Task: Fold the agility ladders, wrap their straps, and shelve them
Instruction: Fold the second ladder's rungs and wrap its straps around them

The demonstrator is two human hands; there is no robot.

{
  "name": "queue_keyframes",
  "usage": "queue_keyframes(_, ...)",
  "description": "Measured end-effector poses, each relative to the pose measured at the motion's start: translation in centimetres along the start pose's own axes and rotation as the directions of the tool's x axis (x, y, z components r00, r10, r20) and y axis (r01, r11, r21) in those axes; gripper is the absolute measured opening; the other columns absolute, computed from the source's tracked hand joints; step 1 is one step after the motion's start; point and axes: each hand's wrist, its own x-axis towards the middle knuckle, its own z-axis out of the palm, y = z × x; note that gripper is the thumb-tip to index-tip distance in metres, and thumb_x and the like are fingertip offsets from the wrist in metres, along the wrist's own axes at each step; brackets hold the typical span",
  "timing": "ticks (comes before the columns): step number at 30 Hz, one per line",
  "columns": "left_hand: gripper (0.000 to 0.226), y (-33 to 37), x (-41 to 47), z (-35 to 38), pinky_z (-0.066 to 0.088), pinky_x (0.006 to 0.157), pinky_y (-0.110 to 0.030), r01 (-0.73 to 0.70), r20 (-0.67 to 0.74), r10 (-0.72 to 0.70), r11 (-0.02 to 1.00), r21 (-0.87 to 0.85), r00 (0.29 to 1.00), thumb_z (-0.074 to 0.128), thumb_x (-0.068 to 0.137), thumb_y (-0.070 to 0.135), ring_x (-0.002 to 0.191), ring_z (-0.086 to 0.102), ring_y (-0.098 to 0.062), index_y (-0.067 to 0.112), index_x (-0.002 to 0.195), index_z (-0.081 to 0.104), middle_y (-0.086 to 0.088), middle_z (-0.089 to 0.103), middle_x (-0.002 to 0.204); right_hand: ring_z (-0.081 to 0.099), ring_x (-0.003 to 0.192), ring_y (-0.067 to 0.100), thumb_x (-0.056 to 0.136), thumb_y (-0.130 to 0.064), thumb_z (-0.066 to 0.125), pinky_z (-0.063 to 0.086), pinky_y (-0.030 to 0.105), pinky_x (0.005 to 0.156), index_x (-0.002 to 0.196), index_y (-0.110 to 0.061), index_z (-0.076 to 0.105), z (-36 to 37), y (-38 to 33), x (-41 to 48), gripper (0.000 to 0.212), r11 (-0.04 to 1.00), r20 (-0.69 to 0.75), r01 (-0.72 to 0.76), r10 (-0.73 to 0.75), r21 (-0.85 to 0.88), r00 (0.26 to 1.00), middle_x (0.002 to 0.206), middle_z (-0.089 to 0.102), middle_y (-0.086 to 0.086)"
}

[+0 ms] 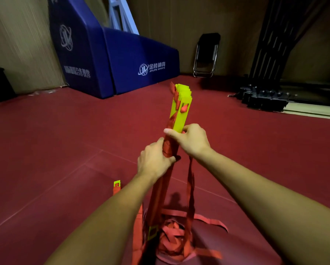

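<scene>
loose red webbing straps (171, 238) lie heaped at the bottom of the view between two bare forearms, with a few bands trailing out to either side. rising from that heap and tilted away from the camera is a stack of flat yellow-green plastic rungs (181, 113), held up at the middle of the view. its far end shows the rung ends slightly fanned. its nearer part is covered by turns of red strap (169, 148).

the left hand (153, 161) has its fingers curled round the strap-covered part of the stack. the right hand (189, 139) grips the stack just above, where yellow meets red, with the thumb across the near face. one band hangs from under it down to the heap.

beside the left forearm a single yellow rung end (117, 183) lies on the dark red sports floor (55, 140). farther off stand a blue padded base with white logos (126, 60), a folded black chair (207, 54) against the wall, and black metal equipment (263, 98) at the right.
</scene>
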Motion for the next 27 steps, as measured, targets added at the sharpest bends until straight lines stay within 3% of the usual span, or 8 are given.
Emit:
queue_keyframes(5,0.047,-0.7,1.5,-1.0,0.051,0.074,-0.037,0.117,0.347,0.065,0.87,-0.478,0.936,0.065,0.057,0.019,0.078,0.059,-0.019,0.029,0.102,0.053,0.001,0.061,0.083,0.041,0.054,0.017,0.084,-0.055,0.069,0.031,0.033,0.052,0.066,-0.009,0.063,-0.8,-0.2,0.6,0.05,0.988,0.041,0.099,-0.104,0.12,0.994,0.052,0.045,-0.001)
queue_keyframes(10,0.043,-1.8,2.2,-1.6,0.05,0.096,-0.032,0.141,0.407,0.166,0.768,-0.624,0.898,0.065,0.085,-0.011,0.097,0.06,-0.015,0.016,0.118,0.062,-0.007,0.066,0.102,0.041,0.051,0.016,0.084,-0.055,0.069,0.031,0.032,0.054,0.067,0.0,0.061,-0.5,0.3,1.3,0.058,0.98,0.082,0.095,-0.111,0.176,0.99,0.054,0.051,0.004)
queue_keyframes(12,0.047,-2.5,2.2,-1.3,0.052,0.094,-0.028,0.087,0.375,0.204,0.772,-0.63,0.905,0.076,0.082,-0.001,0.098,0.06,-0.014,0.024,0.119,0.062,-0.005,0.069,0.107,0.043,0.044,0.01,0.087,-0.05,0.067,0.032,0.03,0.052,0.063,-0.004,0.062,-0.4,0.3,1.5,0.052,0.98,0.086,0.078,-0.095,0.181,0.992,0.049,0.055,-0.002)
queue_keyframes(14,0.059,-3.0,2.3,-0.9,0.054,0.094,-0.038,0.029,0.302,0.181,0.816,-0.577,0.936,0.087,0.068,0.029,0.093,0.063,-0.014,0.028,0.121,0.062,-0.004,0.073,0.109,0.042,0.038,0.004,0.09,-0.042,0.066,0.032,0.028,0.052,0.057,-0.012,0.06,-0.3,0.1,1.6,0.046,0.981,0.09,0.052,-0.07,0.186,0.993,0.045,0.054,-0.006)
queue_keyframes(18,0.055,-2.7,2.0,-0.7,0.054,0.083,-0.039,-0.017,0.133,0.043,0.982,-0.186,0.99,0.083,0.064,0.053,0.096,0.067,-0.025,0.029,0.108,0.06,0.002,0.072,0.096,0.046,0.045,0.011,0.084,-0.054,0.069,0.034,0.03,0.053,0.054,-0.013,0.056,-0.3,-0.4,1.3,0.052,0.99,0.103,0.027,-0.042,0.138,0.994,0.05,0.055,-0.001)
queue_keyframes(21,0.058,-1.7,1.6,-0.7,0.051,0.084,-0.041,0.002,0.057,-0.004,0.999,0.037,0.998,0.076,0.063,0.061,0.106,0.063,-0.036,0.034,0.11,0.055,-0.001,0.066,0.106,0.056,0.06,0.026,0.075,-0.07,0.067,0.034,0.033,0.052,0.054,-0.011,0.054,0.0,-0.7,1.0,0.064,0.999,0.042,-0.009,0.007,0.036,0.999,0.056,0.057,0.006)
queue_keyframes(24,0.057,-1.4,1.6,-0.1,0.052,0.085,-0.042,0.038,0.052,-0.038,0.999,0.005,0.998,0.079,0.064,0.057,0.102,0.062,-0.035,0.033,0.111,0.056,-0.003,0.058,0.104,0.053,0.063,0.029,0.078,-0.065,0.068,0.029,0.035,0.05,0.053,-0.012,0.051,0.3,-0.8,0.9,0.061,0.998,-0.042,-0.031,0.033,0.056,0.999,0.054,0.052,0.005)
queue_keyframes(27,0.054,-1.4,2.2,-0.3,0.053,0.085,-0.043,0.035,0.178,0.017,0.958,-0.284,0.984,0.079,0.058,0.047,0.095,0.065,-0.03,0.028,0.102,0.055,-0.005,0.065,0.098,0.048,0.059,0.024,0.083,-0.057,0.069,0.029,0.036,0.051,0.057,-0.011,0.055,0.3,-0.9,1.1,0.055,0.997,-0.062,0.015,-0.011,0.072,0.998,0.054,0.05,0.004)
